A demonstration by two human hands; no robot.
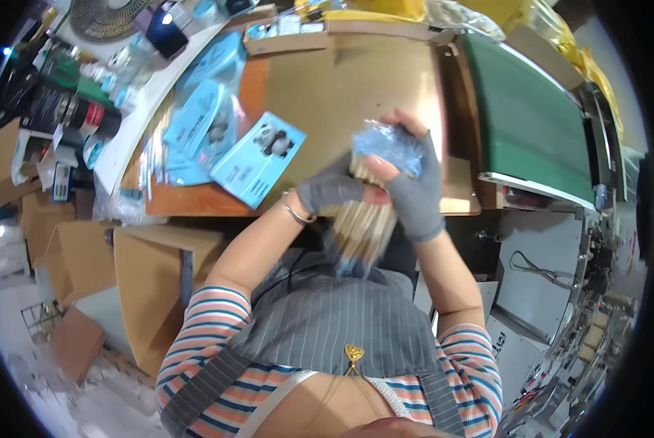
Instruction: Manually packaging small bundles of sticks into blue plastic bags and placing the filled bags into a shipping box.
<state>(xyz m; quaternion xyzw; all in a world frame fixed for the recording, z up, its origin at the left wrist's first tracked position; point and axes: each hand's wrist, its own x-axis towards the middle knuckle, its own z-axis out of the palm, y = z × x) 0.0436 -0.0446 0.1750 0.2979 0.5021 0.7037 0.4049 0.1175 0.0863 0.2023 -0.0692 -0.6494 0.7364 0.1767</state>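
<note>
Holds a bundle of sticks (362, 228) over the near edge of the worktop (312, 84), with the lower end poking out past it. Has a snug grip with the left hand (332, 187) round the middle of the sticks. Bends the fingers of the right hand (423, 186) round the blue wrap (387, 144) at the top end. Looks about half done with this bundle: neatly gathered, and blue at the top, but not yet set down. Too blurry at the lower end to tell wrapped from bare. Has flat blue packs (259, 164) on the left of the worktop, near other sticks (155, 146). Seems to have those left to do.
</note>
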